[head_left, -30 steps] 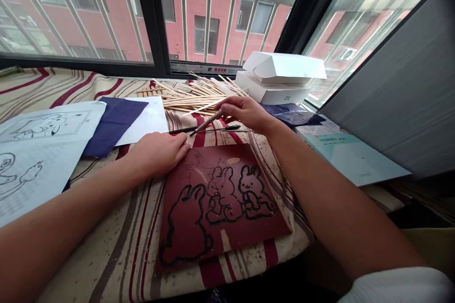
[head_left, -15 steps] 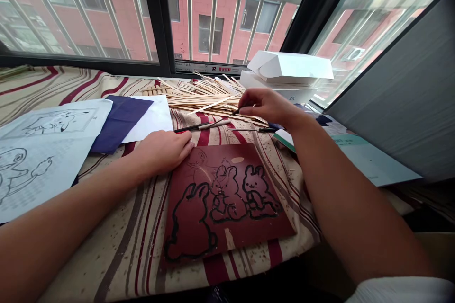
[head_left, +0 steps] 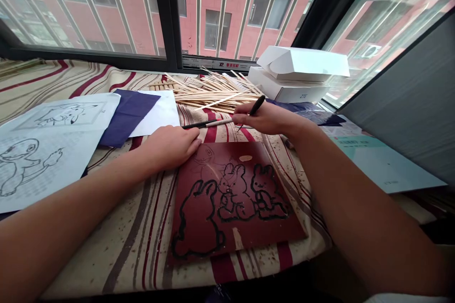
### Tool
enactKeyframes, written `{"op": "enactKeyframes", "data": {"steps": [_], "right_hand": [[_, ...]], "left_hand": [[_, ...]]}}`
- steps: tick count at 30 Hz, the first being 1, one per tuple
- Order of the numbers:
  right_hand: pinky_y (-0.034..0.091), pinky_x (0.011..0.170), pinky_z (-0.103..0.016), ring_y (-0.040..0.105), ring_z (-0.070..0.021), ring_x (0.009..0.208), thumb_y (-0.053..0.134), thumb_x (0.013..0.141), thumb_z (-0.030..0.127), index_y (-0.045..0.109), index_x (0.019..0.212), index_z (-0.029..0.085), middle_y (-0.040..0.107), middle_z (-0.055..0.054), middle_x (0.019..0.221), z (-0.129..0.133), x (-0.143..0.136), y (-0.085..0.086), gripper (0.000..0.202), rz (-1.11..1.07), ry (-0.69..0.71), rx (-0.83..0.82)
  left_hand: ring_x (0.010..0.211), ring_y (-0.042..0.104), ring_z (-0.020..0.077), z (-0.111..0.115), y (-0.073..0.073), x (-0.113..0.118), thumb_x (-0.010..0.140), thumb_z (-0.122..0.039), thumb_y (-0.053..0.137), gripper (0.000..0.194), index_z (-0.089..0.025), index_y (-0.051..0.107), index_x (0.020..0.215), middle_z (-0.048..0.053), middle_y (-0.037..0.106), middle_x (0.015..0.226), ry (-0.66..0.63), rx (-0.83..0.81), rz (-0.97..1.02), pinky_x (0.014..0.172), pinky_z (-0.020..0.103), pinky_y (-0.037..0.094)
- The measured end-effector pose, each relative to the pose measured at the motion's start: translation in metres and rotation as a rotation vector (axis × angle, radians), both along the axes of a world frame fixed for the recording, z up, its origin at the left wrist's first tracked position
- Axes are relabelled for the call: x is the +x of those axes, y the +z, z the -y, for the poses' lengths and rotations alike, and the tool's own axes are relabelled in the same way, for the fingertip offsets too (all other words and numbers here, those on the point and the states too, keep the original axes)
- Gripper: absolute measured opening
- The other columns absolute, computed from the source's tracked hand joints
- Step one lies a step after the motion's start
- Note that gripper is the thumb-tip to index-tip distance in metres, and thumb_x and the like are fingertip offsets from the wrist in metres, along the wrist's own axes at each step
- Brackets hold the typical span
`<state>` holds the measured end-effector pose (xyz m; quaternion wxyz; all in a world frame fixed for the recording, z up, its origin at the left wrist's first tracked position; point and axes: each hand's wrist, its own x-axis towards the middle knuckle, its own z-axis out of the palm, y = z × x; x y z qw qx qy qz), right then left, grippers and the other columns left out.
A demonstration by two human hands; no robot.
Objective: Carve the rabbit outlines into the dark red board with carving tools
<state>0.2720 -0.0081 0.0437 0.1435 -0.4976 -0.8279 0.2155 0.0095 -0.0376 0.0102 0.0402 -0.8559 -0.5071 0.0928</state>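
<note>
- Board [head_left: 238, 199]: lies flat on the striped cloth [head_left: 88, 265], near its front edge and straight ahead of the body; bears three rabbit-like figures in thick black outline, a fainter sketch at the upper left and pale patches near the top and bottom.
- Drawing sheet [head_left: 60, 137]: lies at far left, showing line drawings of cartoon creatures.
- Book [head_left: 391, 165]: lies at far right, beyond the right forearm.
- White box [head_left: 298, 92]: stands at back right, lettered ZTE on the front.
- Sticks [head_left: 209, 94]: lie in a loose heap just left of the box.
- Purple sheet [head_left: 128, 116]: lies between the drawing sheet and a white paper [head_left: 161, 113], overlapping the latter.
- Left hand [head_left: 177, 144]: rests palm down at the board's upper left corner, fingers close together; cannot tell about any grip underneath.
- Right hand [head_left: 263, 116]: hangs just past the board's top edge, pinched narrow around a slim tool.
- Tool [head_left: 258, 104]: leans with black handle up and thin point down; cannot tell about contact with the cloth.
- Pale rod [head_left: 222, 122]: lies between the hands, close to the right fingertips.
- Black rod [head_left: 194, 126]: lies almost in line with the pale rod, beside the left fingers.
</note>
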Motion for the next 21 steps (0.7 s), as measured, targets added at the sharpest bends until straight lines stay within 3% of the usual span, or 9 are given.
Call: {"op": "enactKeyframes", "data": {"steps": [3, 7, 9, 11, 15, 18, 21], "right_hand": [[0.045, 0.062, -0.032, 0.058, -0.015, 0.064, 0.061, 0.098, 0.037, 0.074, 0.082, 0.018, 0.07, -0.005, 0.074, 0.012, -0.009, 0.006, 0.028, -0.061, 0.04, -0.126], [0.056, 0.064, -0.027, 0.071, -0.0139, 0.074, 0.062, 0.099, 0.031, 0.072, 0.114, 0.016, 0.076, -0.005, 0.089, 0.035, -0.034, 0.006, 0.024, -0.676, 0.378, -0.333], [0.059, 0.065, -0.025, 0.073, -0.0134, 0.075, 0.068, 0.096, 0.031, 0.071, 0.109, 0.014, 0.076, -0.006, 0.089, 0.044, -0.048, -0.003, 0.022, -0.818, 0.494, -0.46], [0.057, 0.06, -0.023, 0.07, -0.0112, 0.066, 0.076, 0.09, 0.029, 0.071, 0.099, 0.012, 0.075, -0.004, 0.082, 0.051, -0.058, -0.015, 0.02, -0.836, 0.458, -0.519], [0.04, 0.044, -0.017, 0.051, -0.0055, 0.045, 0.076, 0.09, 0.024, 0.067, 0.086, 0.014, 0.061, 0.005, 0.056, 0.06, -0.063, -0.028, 0.014, -0.877, 0.195, -0.49], [0.048, 0.05, -0.019, 0.061, -0.009, 0.052, 0.071, 0.094, 0.027, 0.066, 0.091, 0.015, 0.068, 0.002, 0.063, 0.062, -0.057, -0.025, 0.014, -0.891, 0.179, -0.513], [0.053, 0.054, -0.02, 0.065, -0.0097, 0.056, 0.082, 0.087, 0.03, 0.067, 0.082, 0.014, 0.071, -0.001, 0.068, 0.059, -0.054, -0.022, 0.022, -0.816, 0.225, -0.56]], "left_hand": [[0.097, 0.075, 0.0373, 0.001, 0.0, 0.0, 0.101, -0.047, 0.019, 0.056, -0.02, 0.066, 0.118, 0.016, 0.08, 0.102, -0.006, 0.004, -0.008, 0.078, 0.045, 0.052], [0.099, 0.074, 0.0366, 0.0, -0.001, 0.001, 0.101, -0.047, 0.019, 0.057, -0.022, 0.066, 0.12, 0.015, 0.079, 0.109, 0.0, -0.007, 0.02, 0.08, 0.045, 0.052], [0.1, 0.074, 0.0358, -0.001, 0.0, 0.001, 0.1, -0.048, 0.024, 0.054, -0.024, 0.066, 0.122, 0.013, 0.079, 0.112, 0.018, -0.041, 0.03, 0.079, 0.043, 0.052], [0.1, 0.074, 0.0351, -0.001, 0.0, 0.001, 0.1, -0.05, 0.026, 0.052, -0.026, 0.066, 0.123, 0.011, 0.08, 0.111, 0.027, -0.067, 0.028, 0.079, 0.041, 0.051], [0.098, 0.074, 0.0363, 0.0, 0.0, 0.003, 0.102, -0.047, 0.02, 0.054, -0.023, 0.065, 0.121, 0.013, 0.08, 0.105, 0.02, -0.035, 0.006, 0.079, 0.043, 0.05], [0.097, 0.074, 0.0368, 0.0, 0.0, 0.004, 0.102, -0.047, 0.02, 0.054, -0.023, 0.065, 0.121, 0.013, 0.079, 0.102, 0.021, -0.03, -0.005, 0.078, 0.044, 0.05], [0.094, 0.074, 0.0361, 0.0, -0.001, 0.003, 0.102, -0.049, 0.019, 0.056, -0.023, 0.066, 0.117, 0.013, 0.079, 0.099, 0.018, -0.027, -0.002, 0.078, 0.044, 0.049]]}}
